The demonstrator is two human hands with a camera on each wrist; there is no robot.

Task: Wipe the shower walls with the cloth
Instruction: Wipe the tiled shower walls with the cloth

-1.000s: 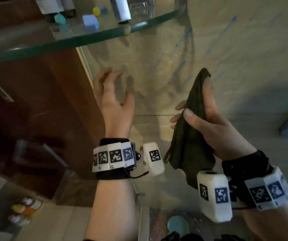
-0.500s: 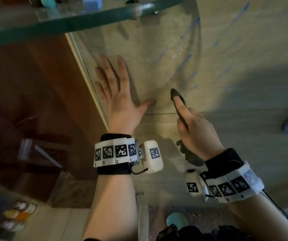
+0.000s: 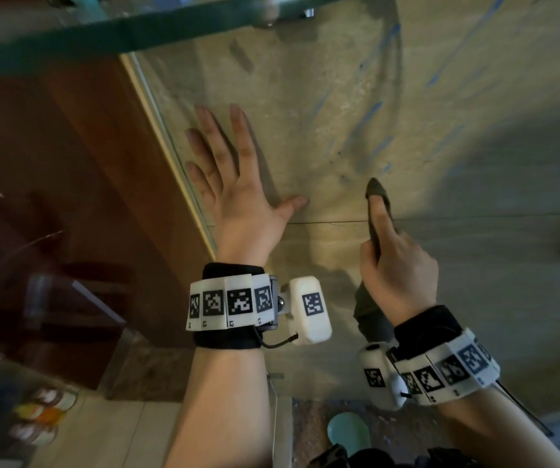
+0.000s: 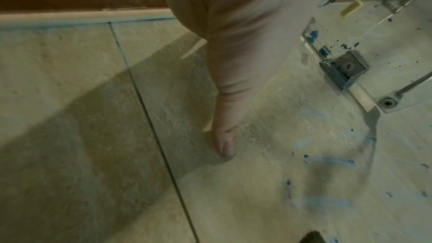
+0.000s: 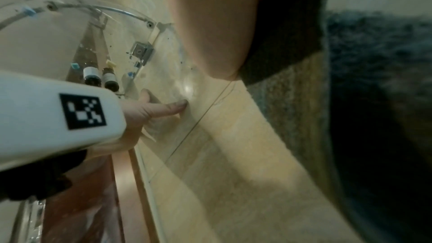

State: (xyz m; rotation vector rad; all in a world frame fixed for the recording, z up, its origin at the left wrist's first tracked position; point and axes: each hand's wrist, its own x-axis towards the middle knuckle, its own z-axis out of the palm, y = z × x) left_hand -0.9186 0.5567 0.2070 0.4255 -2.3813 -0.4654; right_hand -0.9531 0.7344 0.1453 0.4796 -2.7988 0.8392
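While the left hand (image 3: 238, 201) lies flat with fingers spread on the beige shower wall (image 3: 474, 136), the right hand (image 3: 396, 265) grips a dark cloth (image 3: 378, 197) against that wall, just beside it.

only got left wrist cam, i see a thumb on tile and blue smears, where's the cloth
observer: The dark green cloth is in the right hand, draped over its raised index finger at the beige tile wall, just below the smears.
operator: left hand holding anything
observer: No. The left hand lies flat on the wall, fingers spread.
operator: anything on the shelf
observer: The right wrist view shows two small dark bottles with white labels on the clear glass shelf.
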